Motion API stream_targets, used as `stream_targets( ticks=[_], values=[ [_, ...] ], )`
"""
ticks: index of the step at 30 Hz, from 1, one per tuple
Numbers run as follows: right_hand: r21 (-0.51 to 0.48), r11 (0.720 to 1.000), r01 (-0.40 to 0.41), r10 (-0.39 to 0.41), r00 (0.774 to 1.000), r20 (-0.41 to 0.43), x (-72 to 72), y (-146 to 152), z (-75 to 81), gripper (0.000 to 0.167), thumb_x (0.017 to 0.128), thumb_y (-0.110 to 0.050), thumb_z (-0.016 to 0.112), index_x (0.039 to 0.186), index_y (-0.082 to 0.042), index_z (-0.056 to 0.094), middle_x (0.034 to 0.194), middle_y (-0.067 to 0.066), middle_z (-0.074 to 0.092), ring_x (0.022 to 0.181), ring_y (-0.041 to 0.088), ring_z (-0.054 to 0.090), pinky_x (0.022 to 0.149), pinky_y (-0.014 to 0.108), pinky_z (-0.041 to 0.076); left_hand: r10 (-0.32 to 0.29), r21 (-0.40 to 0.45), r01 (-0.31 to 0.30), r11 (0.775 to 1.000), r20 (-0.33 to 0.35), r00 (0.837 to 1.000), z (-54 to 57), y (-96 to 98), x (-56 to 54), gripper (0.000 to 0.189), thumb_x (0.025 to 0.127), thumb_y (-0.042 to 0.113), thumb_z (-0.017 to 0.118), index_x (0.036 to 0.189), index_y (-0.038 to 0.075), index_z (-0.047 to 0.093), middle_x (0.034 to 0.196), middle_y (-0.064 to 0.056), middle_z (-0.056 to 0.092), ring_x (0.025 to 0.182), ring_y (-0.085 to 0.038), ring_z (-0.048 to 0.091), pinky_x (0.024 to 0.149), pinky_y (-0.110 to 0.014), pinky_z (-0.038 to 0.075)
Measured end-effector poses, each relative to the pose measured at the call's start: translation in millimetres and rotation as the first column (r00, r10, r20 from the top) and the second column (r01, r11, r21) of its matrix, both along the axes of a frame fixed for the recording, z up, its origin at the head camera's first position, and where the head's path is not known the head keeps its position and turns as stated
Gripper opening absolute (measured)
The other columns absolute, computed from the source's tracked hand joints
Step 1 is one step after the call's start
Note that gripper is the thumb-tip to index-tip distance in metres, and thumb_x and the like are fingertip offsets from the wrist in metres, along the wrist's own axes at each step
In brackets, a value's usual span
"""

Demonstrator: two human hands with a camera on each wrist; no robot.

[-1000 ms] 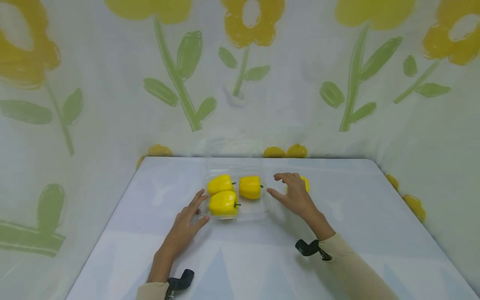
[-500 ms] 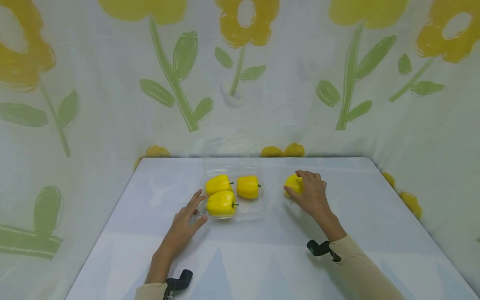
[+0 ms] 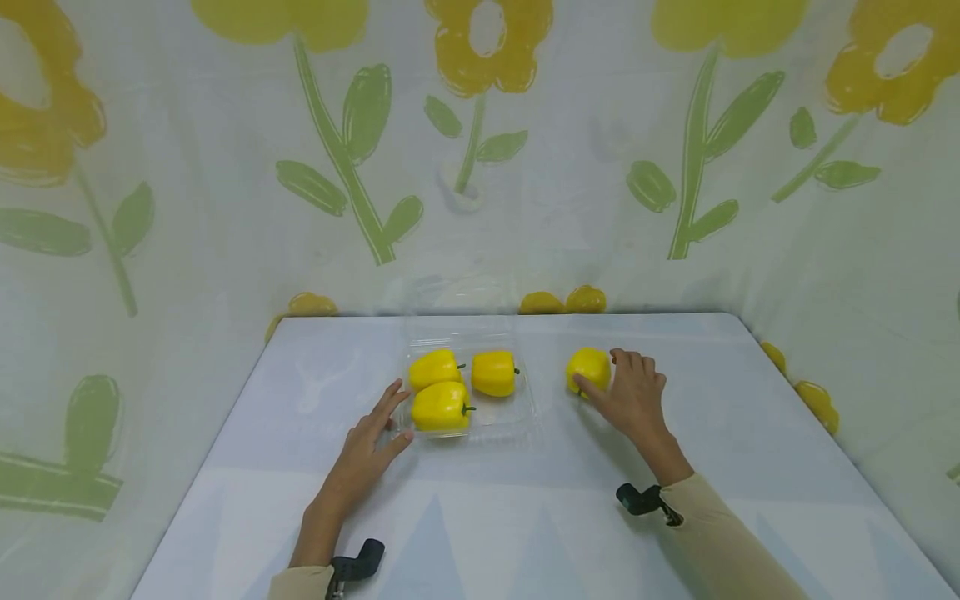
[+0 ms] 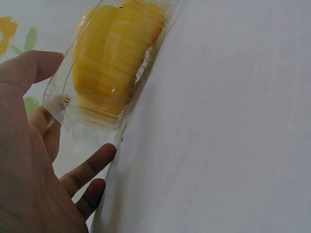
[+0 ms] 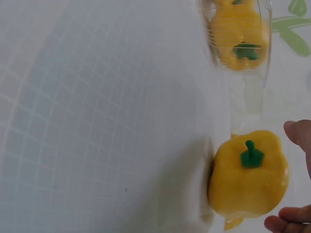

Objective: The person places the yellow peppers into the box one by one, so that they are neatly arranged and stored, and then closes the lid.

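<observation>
The right hand (image 3: 633, 396) is spread wide around a lone pepper (image 3: 588, 368), thumb on the near side and fingers on the far right; the right wrist view shows gaps just beside the fruit and no hold on it; the left hand (image 3: 366, 446), fingers apart and loosely bent, stands at the left near corner of a clear box (image 3: 501, 418), its thumb against the edge, steadying rather than gripping, by the look of it.

The step in hand appears to be securing the lone pepper; the next move would call for the right fingers and thumb to draw in round its sides, with the left kept light on the box.

Both arms reach forward and slant inward, beige sleeves (image 3: 723, 533) at the wrists, each with a black wrist camera (image 3: 639, 500).

The lone pepper rests on the tabletop (image 3: 262, 500), right of the box and apart from it, stem toward the person; inside the box lie three more, two (image 3: 433, 369) (image 3: 441, 407) touching at left, one (image 3: 493, 373) at right; beyond hangs a flower-print backdrop (image 3: 562, 167).
</observation>
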State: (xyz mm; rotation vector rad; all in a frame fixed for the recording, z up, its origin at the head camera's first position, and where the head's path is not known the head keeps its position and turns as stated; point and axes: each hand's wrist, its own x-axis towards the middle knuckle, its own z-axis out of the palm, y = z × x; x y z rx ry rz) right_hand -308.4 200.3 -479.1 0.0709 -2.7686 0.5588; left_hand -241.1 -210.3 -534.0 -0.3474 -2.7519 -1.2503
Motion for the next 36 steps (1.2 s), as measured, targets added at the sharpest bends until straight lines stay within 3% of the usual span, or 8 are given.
stream_targets(
  ticks=[13,18,26,36],
  values=[
    [0.055,0.993,0.107,-0.111,0.992,0.057,-10.8,-10.7,-7.4,0.101,0.081,-0.077,0.06,0.126,0.012,0.045,0.109,0.029,0.051,0.102,0.045,0.041,0.087,0.056,0.031,0.003,0.004,-0.003,1.0,0.009,1.0,-3.0,1.7,-1.1,0.062,0.1,0.047,0.056,0.156,0.04,0.03,0.163,0.023,0.014,0.108,-0.016,0.046,0.094,-0.058,0.032],
    [0.08,0.991,0.105,-0.109,0.993,0.041,-12.8,-10.4,-11.1,0.095,0.082,-0.071,0.063,0.124,0.012,0.045,0.108,0.029,0.05,0.101,0.045,0.041,0.084,0.057,0.031,0.001,-0.007,-0.001,1.0,-0.004,1.0,-2.7,1.0,-0.9,0.062,0.1,0.045,0.057,0.156,0.039,0.031,0.163,0.022,0.015,0.107,-0.016,0.046,0.093,-0.057,0.032],
    [-0.036,0.996,0.08,-0.073,0.985,0.157,-12.3,-6.4,0.9,0.083,0.084,-0.054,0.071,0.13,0.01,0.046,0.118,0.03,0.05,0.108,0.044,0.04,0.086,0.058,0.029,0.001,-0.005,-0.001,1.0,-0.001,1.0,-0.8,0.5,-0.9,0.062,0.1,0.045,0.057,0.156,0.037,0.031,0.164,0.021,0.014,0.109,-0.017,0.047,0.097,-0.059,0.029],
    [0.019,1.0,0.019,-0.022,0.983,0.182,-8.8,3.8,8.9,0.082,0.086,-0.051,0.068,0.138,0.008,0.047,0.127,0.031,0.05,0.113,0.047,0.038,0.085,0.061,0.029,-0.003,-0.004,0.003,1.0,0.003,1.0,0.3,0.1,-1.3,0.063,0.1,0.045,0.057,0.156,0.036,0.031,0.164,0.021,0.015,0.11,-0.018,0.047,0.098,-0.059,0.028]
  ],
)
